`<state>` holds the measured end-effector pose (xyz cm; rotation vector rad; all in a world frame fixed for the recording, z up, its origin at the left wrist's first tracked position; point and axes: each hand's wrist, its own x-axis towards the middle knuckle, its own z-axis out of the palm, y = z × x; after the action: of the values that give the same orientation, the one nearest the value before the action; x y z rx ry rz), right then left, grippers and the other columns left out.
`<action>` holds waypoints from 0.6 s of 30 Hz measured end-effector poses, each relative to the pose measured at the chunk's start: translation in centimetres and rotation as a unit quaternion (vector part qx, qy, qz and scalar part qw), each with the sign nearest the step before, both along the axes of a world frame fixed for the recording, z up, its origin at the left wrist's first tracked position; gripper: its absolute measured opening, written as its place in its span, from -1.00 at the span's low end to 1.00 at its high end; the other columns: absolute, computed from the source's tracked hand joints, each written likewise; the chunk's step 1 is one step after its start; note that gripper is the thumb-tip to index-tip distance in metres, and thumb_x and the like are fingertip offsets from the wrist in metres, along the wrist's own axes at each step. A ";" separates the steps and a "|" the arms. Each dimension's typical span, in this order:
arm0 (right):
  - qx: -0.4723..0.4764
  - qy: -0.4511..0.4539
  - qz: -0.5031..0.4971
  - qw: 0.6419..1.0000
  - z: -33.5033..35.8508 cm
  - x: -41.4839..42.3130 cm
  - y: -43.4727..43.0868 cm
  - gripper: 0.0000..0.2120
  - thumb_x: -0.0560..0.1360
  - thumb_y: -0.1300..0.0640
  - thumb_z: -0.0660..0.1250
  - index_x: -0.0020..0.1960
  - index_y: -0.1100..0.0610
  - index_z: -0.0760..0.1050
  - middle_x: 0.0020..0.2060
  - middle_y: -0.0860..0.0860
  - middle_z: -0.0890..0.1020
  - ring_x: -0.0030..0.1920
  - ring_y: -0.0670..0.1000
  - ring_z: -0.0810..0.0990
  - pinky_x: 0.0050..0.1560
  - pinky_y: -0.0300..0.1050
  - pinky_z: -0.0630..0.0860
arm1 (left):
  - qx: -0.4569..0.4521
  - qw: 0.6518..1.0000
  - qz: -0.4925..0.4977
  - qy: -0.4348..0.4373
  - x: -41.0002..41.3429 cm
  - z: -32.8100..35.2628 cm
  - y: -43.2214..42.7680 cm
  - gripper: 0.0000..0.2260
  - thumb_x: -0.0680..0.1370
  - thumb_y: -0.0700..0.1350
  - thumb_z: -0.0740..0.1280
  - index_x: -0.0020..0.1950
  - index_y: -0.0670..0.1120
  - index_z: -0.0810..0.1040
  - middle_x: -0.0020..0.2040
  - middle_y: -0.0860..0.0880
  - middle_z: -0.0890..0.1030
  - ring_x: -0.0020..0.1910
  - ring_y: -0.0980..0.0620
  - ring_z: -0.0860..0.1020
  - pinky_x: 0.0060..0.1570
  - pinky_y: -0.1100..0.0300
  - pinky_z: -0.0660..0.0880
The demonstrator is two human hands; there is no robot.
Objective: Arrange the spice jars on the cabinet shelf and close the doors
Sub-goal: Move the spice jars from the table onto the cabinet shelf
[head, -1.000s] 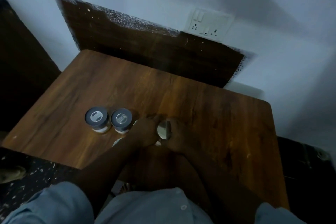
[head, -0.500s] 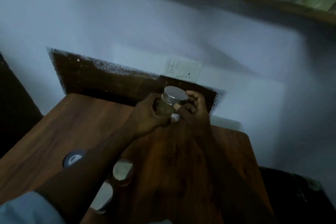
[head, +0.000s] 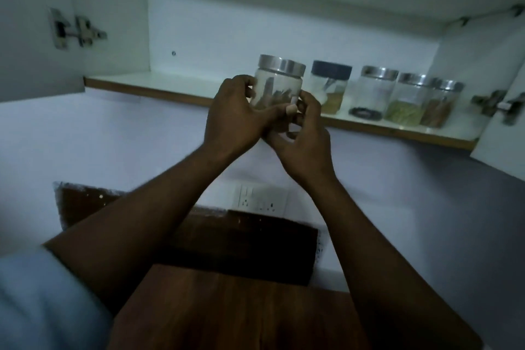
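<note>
Open white cabinet (head: 255,23) – wooden table (head: 227,315).

Clear jar (head: 277,85) with silver lid, upright, at front edge of open cabinet shelf (head: 159,85); four more jars right of it on shelf, one dark-lidded (head: 331,88)

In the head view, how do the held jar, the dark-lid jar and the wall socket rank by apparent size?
1. Held jar, though it is nearer the camera.
2. Socket and dark-lid jar look alike; no ranking.
</note>
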<state>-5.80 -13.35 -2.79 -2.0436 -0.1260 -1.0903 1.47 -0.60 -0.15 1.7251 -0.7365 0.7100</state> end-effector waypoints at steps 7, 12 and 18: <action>-0.075 0.016 -0.131 0.988 6.9 6.4 -1.8 -0.46 0.37 -0.06 0.47 0.31 0.04 0.45 0.18 0.04 0.49 0.05 0.03 0.59 0.02 -0.01 0.61 | 0.015 0.999 0.026 0.034 5.3 5.3 -2.9 -0.29 0.35 0.41 0.44 0.27 -0.08 0.52 0.11 -0.03 0.55 0.04 0.00 0.58 0.03 0.05 0.58; -0.092 0.099 -0.158 0.978 6.3 9.3 -4.0 -0.45 0.49 -0.03 0.38 0.41 0.14 0.40 0.19 0.12 0.65 0.15 0.17 0.64 -0.01 -0.06 0.53 | 0.109 0.990 -0.010 0.092 9.3 4.1 -3.0 -0.46 0.46 0.10 0.44 0.38 -0.04 0.43 0.18 -0.03 0.65 0.08 -0.04 0.63 0.06 0.02 0.60; -0.107 0.087 -0.226 0.964 5.7 10.7 -4.9 -0.50 0.50 0.02 0.36 0.37 0.21 0.42 0.08 0.16 0.68 0.07 0.21 0.65 -0.09 -0.09 0.48 | 0.161 0.977 0.143 0.004 10.8 2.0 -4.3 -0.56 0.48 0.21 0.30 0.32 0.09 0.48 0.11 0.15 0.69 0.09 -0.02 0.64 -0.01 0.10 0.46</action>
<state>4.94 -18.26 2.91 -2.4247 0.3443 -1.1996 12.26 -4.91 1.83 2.1581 -0.6292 0.8105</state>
